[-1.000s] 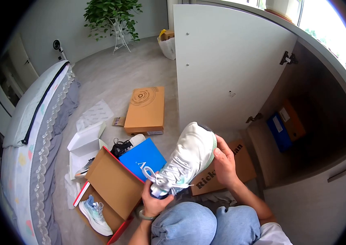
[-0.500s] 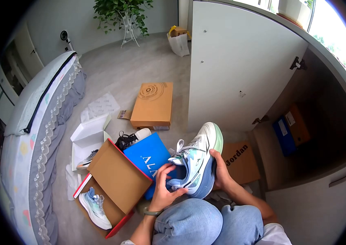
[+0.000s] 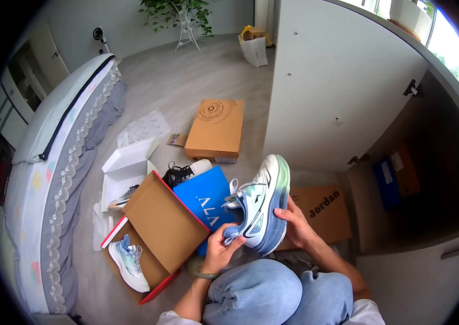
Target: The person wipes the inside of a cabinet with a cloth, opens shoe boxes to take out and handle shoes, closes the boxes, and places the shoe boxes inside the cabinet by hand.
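Above my knees I hold a white, blue and green sneaker, its toe pointing up and away from me. My left hand pinches the heel end near the collar. Against the sole side lies my right hand, thumb on the midsole and the other fingers hidden behind the shoe. A similar sneaker rests in the opened red-edged shoebox to my left. Beside that stands a blue box lid, partly covered by the raised cardboard lid.
A brown shoebox lies ahead, with a Jordan box to the right. A white box and black-and-white shoe are at left. An open cabinet door stands right; boxes sit inside. A bed borders the left.
The sneaker has turned in my hands so more of its outer side and logo shows, and less of its opening. My left fingers have closed at the heel. The camera view has shifted slightly.
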Demonstrator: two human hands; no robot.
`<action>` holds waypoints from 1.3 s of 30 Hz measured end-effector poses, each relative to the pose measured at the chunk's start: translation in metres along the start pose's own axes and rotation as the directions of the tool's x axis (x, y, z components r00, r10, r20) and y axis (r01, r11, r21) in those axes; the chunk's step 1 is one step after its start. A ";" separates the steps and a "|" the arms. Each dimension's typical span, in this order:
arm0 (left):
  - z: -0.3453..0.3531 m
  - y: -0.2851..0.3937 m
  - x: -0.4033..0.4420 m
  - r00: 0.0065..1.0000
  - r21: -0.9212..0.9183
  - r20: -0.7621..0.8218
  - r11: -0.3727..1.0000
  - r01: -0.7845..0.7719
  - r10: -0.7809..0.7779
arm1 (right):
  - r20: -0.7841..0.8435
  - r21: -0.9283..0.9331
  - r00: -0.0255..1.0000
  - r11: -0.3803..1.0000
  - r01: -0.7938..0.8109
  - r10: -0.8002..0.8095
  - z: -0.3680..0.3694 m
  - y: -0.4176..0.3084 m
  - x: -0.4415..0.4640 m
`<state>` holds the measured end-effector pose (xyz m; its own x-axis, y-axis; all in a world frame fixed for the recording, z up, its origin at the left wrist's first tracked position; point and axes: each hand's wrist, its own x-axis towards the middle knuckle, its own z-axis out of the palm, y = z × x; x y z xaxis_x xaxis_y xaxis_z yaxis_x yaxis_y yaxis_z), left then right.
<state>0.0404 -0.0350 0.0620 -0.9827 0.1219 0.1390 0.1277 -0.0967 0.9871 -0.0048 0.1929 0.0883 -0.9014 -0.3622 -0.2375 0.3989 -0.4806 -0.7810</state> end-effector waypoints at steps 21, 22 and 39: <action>-0.004 0.033 0.011 0.870 0.296 0.254 0.823 -0.486 0.422 | -0.058 0.533 0.983 0.838 -0.119 0.176 -0.015 0.027 -0.002; -0.004 0.033 0.011 0.872 0.293 0.253 0.826 -0.482 0.419 | -0.128 0.493 0.973 0.864 -0.105 0.191 -0.007 0.024 -0.002; 0.004 0.031 0.029 0.931 0.356 0.076 0.863 -0.360 0.357 | 0.106 0.585 0.955 0.760 -0.284 0.276 -0.011 0.029 0.004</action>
<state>0.0161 -0.0307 0.0973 -0.8593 0.1536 0.4879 0.5112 0.2244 0.8297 0.0017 0.1864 0.0587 -0.7330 -0.5632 -0.3814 0.6580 -0.7293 -0.1877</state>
